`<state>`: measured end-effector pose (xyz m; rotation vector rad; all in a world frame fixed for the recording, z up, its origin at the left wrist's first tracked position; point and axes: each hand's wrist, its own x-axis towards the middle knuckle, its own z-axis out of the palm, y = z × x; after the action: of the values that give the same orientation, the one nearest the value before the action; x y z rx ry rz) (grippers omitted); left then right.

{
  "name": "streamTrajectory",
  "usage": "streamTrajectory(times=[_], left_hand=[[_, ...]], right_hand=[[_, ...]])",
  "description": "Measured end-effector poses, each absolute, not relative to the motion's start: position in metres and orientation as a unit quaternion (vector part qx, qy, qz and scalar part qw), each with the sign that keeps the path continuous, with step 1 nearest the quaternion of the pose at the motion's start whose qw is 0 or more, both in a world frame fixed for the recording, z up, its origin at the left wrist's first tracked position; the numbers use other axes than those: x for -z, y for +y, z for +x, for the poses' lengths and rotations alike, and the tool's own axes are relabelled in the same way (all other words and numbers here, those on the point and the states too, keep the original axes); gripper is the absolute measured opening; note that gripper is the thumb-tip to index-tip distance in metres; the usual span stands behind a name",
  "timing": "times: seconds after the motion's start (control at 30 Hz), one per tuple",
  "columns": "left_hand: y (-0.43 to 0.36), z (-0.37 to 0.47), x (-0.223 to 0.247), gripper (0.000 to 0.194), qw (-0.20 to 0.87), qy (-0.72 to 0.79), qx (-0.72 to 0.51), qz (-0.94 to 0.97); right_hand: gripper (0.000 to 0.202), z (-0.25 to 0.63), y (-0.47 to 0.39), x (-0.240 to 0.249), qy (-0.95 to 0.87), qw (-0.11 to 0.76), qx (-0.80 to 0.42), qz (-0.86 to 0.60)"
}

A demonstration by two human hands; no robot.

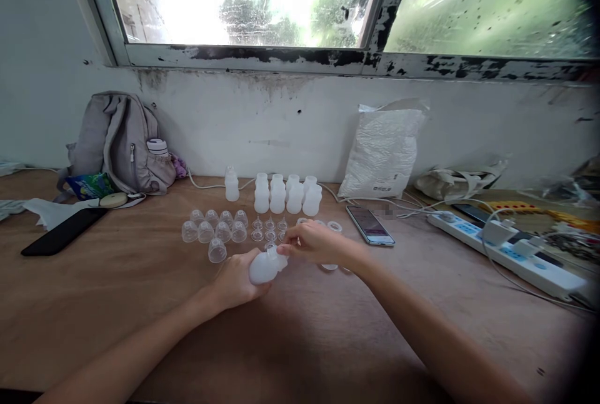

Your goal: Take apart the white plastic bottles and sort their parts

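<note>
A white, translucent baby bottle (263, 267) lies tilted in my left hand (235, 280), its neck turned up and to the right. My left fingers wrap round its body. At the bottle's mouth, the fingers of my right hand (313, 241) are pinched together; what they hold is too small and hidden to make out. Behind my hands stand clear bottle teats (269, 225) in short rows. Several clear dome caps (205, 232) are grouped to the left. White screw rings (334, 227) lie partly hidden behind my right hand.
More white bottles (277, 194) stand in rows near the wall, and a single capped bottle (231, 184) stands to their left. A phone (371, 226) and a power strip (506, 254) with cables lie right. A backpack (122, 141) and a white plastic package (382, 151) lean at the back.
</note>
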<state>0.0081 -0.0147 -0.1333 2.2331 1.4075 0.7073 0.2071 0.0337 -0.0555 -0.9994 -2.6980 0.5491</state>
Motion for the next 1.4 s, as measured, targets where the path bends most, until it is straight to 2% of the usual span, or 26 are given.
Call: streamTrajectory(times=[0.23, 0.37, 0.47, 0.6, 0.67, 0.73, 0.93, 1.03, 1.17, 1.23, 1.3, 1.4], left_hand=[[-0.014, 0.008, 0.133, 0.021, 0.207, 0.503, -0.257, 0.799], [-0.015, 0.008, 0.132, 0.021, 0.214, 0.491, -0.259, 0.804], [-0.016, 0.008, 0.131, 0.02, 0.192, 0.499, -0.254, 0.806], [-0.017, 0.007, 0.131, 0.021, 0.119, 0.532, -0.247, 0.801], [-0.017, 0.006, 0.132, 0.022, 0.112, 0.529, -0.249, 0.803], [-0.017, 0.006, 0.133, 0.023, 0.112, 0.522, -0.251, 0.807], [-0.018, 0.007, 0.136, 0.025, 0.066, 0.542, -0.253, 0.799], [-0.019, 0.01, 0.131, 0.024, 0.191, 0.524, -0.302, 0.773], [-0.027, 0.015, 0.119, 0.027, 0.495, 0.388, -0.343, 0.698], [-0.034, 0.017, 0.114, 0.02, 0.601, 0.333, -0.313, 0.655], [-0.04, 0.02, 0.111, 0.015, 0.651, 0.311, -0.274, 0.636], [-0.04, 0.026, 0.114, 0.013, 0.621, 0.342, -0.258, 0.656]], right_hand=[[0.032, 0.207, 0.031, 0.054, -0.911, 0.111, -0.183, -0.352], [0.049, 0.204, 0.029, 0.054, -0.918, 0.115, -0.263, -0.273], [0.031, 0.198, 0.028, 0.062, -0.92, 0.094, -0.243, -0.293], [0.042, 0.194, 0.027, 0.068, -0.906, 0.098, -0.177, -0.372], [0.035, 0.195, 0.025, 0.066, -0.912, 0.116, -0.199, -0.339], [0.037, 0.195, 0.023, 0.063, -0.917, 0.127, -0.218, -0.308], [0.029, 0.192, 0.021, 0.067, -0.908, 0.121, -0.199, -0.348], [0.034, 0.198, 0.025, 0.061, -0.888, 0.145, -0.292, -0.325], [0.057, 0.2, 0.023, 0.05, -0.803, 0.154, -0.545, -0.183], [0.057, 0.193, 0.016, 0.053, -0.766, 0.16, -0.605, -0.147], [0.052, 0.182, 0.007, 0.061, -0.734, 0.161, -0.645, -0.139], [0.029, 0.167, -0.002, 0.076, -0.688, 0.239, -0.668, -0.152]])
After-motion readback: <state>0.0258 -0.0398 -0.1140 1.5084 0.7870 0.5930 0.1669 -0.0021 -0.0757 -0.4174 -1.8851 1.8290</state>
